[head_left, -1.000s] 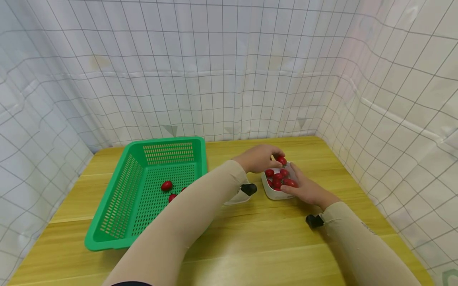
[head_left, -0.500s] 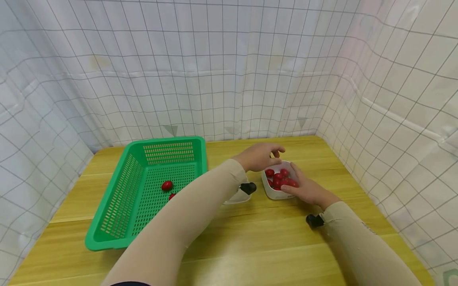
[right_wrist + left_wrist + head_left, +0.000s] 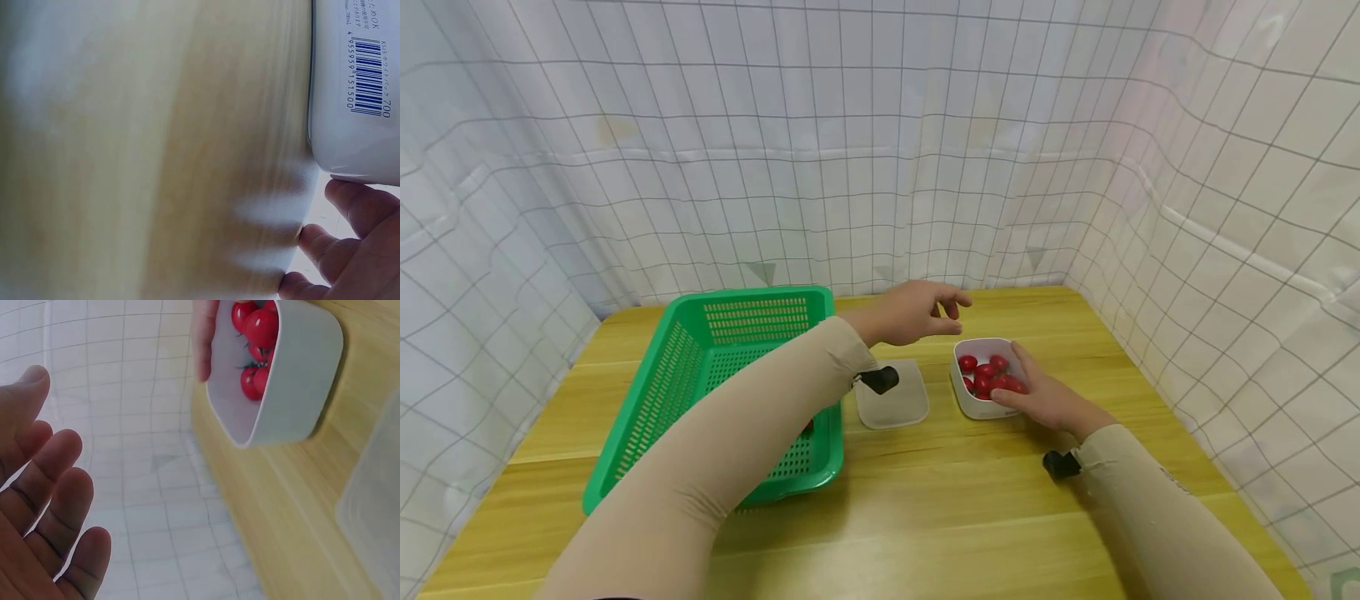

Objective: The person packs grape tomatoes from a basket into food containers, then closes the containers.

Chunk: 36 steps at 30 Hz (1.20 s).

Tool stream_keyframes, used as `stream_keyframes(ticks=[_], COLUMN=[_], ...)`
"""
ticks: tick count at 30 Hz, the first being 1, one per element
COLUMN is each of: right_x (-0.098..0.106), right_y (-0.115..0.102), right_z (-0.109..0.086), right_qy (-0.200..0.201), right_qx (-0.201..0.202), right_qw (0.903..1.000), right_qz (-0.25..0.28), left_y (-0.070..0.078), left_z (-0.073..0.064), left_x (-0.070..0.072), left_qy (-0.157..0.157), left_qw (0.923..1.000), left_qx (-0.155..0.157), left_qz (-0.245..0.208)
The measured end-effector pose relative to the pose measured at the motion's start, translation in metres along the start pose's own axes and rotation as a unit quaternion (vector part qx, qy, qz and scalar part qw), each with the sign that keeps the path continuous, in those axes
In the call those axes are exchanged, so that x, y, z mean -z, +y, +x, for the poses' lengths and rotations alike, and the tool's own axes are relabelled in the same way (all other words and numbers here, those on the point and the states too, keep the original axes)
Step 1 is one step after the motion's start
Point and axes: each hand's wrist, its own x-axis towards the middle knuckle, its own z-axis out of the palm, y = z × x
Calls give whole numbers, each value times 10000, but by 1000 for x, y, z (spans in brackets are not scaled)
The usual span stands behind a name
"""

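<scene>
On the left, a green basket [image 3: 752, 293] is sitting on the wooden table [image 3: 925, 517], with the left sleeve [image 3: 752, 425] crossing over it. Just beside the basket, a flat translucent lid [image 3: 892, 404] is lying near the left wrist. The left hand [image 3: 910, 312] is hovering beyond the lid, its fingers loosely bent and well parted from the thumb, holding nothing. To its right, a white container [image 3: 988, 410] is standing upright on the table, and several red tomatoes [image 3: 985, 379] are lying inside it. At the container's right end, the right hand [image 3: 1045, 402] is holding it in a wide grip, thumb reaching over the near rim and fingers spreading along the outside; how firmly, I cannot tell.
</scene>
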Motion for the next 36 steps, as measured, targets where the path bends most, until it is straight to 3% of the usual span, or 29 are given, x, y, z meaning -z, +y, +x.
stream_keyframes(ticks=[6, 12, 27, 36], right_x=[0, 0, -1, -1], right_y=[1, 2, 1, 0], right_z=[0, -1, -1, -1], right_qy=[20, 43, 69, 29], right_qx=[-58, -58, -33, -30], right_qw=[10000, 10000, 10000, 10000], right_qz=[10, 14, 1, 73], left_y=[-17, -44, -94, -132], left_z=[-33, -63, -122, -157], left_x=[24, 37, 43, 40], left_qy=[143, 320, 441, 282], left_qw=[9995, 9979, 9937, 9911], left_qx=[293, 548, 1023, 1296], left_qz=[-57, -162, -102, 74])
